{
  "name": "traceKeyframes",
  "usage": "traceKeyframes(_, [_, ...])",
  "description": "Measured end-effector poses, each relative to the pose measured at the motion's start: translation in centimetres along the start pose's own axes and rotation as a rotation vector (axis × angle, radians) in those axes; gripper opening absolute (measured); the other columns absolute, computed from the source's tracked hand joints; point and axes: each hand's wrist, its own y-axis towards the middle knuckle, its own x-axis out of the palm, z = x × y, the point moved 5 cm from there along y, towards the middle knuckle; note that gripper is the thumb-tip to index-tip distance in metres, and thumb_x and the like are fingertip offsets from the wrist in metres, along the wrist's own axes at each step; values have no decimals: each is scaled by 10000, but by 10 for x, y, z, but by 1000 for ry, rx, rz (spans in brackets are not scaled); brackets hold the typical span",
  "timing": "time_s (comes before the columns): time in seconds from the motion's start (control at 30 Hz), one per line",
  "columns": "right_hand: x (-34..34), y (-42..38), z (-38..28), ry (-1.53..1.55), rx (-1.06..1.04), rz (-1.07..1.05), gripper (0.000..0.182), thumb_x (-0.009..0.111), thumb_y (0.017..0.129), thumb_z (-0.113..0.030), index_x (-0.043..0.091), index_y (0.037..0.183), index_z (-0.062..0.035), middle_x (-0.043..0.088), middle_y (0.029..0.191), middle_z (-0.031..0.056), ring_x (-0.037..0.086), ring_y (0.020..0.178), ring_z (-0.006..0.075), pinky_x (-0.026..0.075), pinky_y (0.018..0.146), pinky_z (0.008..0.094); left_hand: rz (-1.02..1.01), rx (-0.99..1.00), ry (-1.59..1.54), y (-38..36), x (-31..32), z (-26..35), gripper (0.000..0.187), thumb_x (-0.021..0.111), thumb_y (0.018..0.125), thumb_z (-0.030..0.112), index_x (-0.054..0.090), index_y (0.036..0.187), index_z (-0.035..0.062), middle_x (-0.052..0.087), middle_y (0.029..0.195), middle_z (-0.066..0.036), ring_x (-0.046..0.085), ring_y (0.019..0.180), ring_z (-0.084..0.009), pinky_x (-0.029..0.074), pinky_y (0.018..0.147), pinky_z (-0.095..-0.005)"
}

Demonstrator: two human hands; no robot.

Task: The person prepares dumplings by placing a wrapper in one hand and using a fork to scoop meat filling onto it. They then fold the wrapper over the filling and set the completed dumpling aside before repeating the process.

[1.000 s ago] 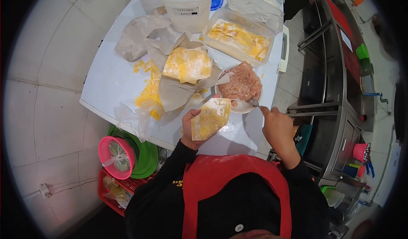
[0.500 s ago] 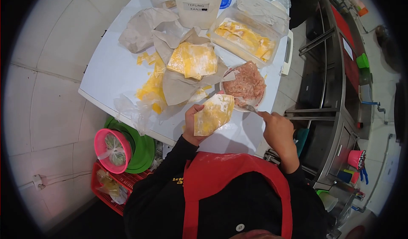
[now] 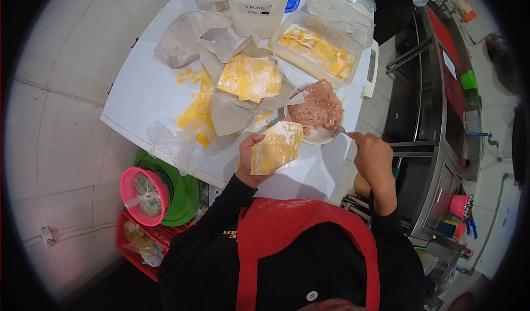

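My left hand (image 3: 248, 159) is closed on a floured yellow dough wrapper (image 3: 277, 149), thumb over its left edge and fingers hidden beneath. My right hand (image 3: 372, 159) pinches the handle of a small metal spoon or fork (image 3: 341, 129); its head is at the right edge of the minced meat (image 3: 316, 108), too small to tell which. The meat is heaped toward the far side of a white plate (image 3: 320, 137), whose near part shows bare. Beyond my left hand, a stack of yellow wrappers (image 3: 251, 78) rests on brown paper (image 3: 234, 115).
A clear container (image 3: 353, 82) of yellow wrapper pieces stands behind the meat. The white tub (image 3: 256, 24) is labelled "TEPUNG KANJI". Yellow scraps (image 3: 197, 115) and a plastic bag (image 3: 174, 145) lie left. A pink basin (image 3: 128, 185) sits below the table; steel counters (image 3: 430, 117) stand right.
My right hand has moved right and slightly up with the utensil, from the plate's near edge to the meat's right side. My left hand stays nearly still with the wrapper.
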Motion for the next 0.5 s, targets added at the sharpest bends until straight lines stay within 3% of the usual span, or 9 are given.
traceKeyframes(0.1, [6, 4, -11, -102, -12, -67, 262, 530, 784, -32, 685, 962, -147, 620, 744, 134, 615, 675, 321, 491, 603, 409, -49, 6, -18, -1, 8, -1, 728, 390, 770, 236, 192, 1410, -48, 330, 1410, -207, 383, 1271, -338, 316, 1048, -448])
traceKeyframes(0.2, [-4, 0, -11, 22, -166, -116, 280, 545, 745, -23, 686, 959, -135, 639, 741, 145, 636, 689, 315, 499, 641, 405, -34, -11, 40, -2, 3, 1, 715, 390, 781, 249, 207, 1405, -51, 333, 1407, -211, 392, 1267, -329, 323, 1045, -441])
traceKeyframes(0.3, [-20, 5, 9, 346, -136, -111, 249, 541, 792, -23, 689, 971, -114, 636, 732, 172, 633, 710, 319, 475, 615, 396, -47, -28, 42, -10, 8, 4, 706, 394, 790, 249, 211, 1395, -65, 332, 1404, -216, 393, 1266, -331, 320, 1047, -445])
traceKeyframes(0.33, [-27, 4, 13, 484, -122, -192, 253, 527, 831, -15, 681, 1018, -87, 614, 628, 123, 614, 599, 245, 445, 568, 343, -12, -29, 34, -11, 10, 5, 684, 387, 799, 255, 236, 1385, -64, 366, 1378, -218, 432, 1228, -324, 348, 1026, -431])
traceKeyframes(0.43, [-21, -4, 23, 968, -49, -425, 276, 516, 835, 10, 670, 1049, -72, 520, 554, 33, 496, 524, 117, 407, 535, 266, 70, -56, 27, -19, 9, 4, 631, 383, 819, 266, 309, 1346, -71, 453, 1303, -225, 529, 1126, -310, 421, 963, -398])
traceKeyframes(0.47, [-24, -5, 15, 1033, -69, -481, 297, 497, 838, 31, 662, 1067, -61, 436, 558, -17, 393, 540, 58, 358, 512, 223, 69, -81, 36, -20, 5, 3, 618, 393, 822, 266, 330, 1329, -81, 473, 1280, -228, 548, 1098, -310, 439, 942, -393])
traceKeyframes(0.5, [-21, -4, 10, 1034, -92, -499, 299, 494, 836, 33, 663, 1064, -60, 443, 559, -12, 394, 537, 61, 353, 507, 226, 67, -111, 47, -21, 3, 1, 605, 403, 824, 265, 350, 1312, -90, 493, 1257, -232, 567, 1071, -310, 457, 922, -388])
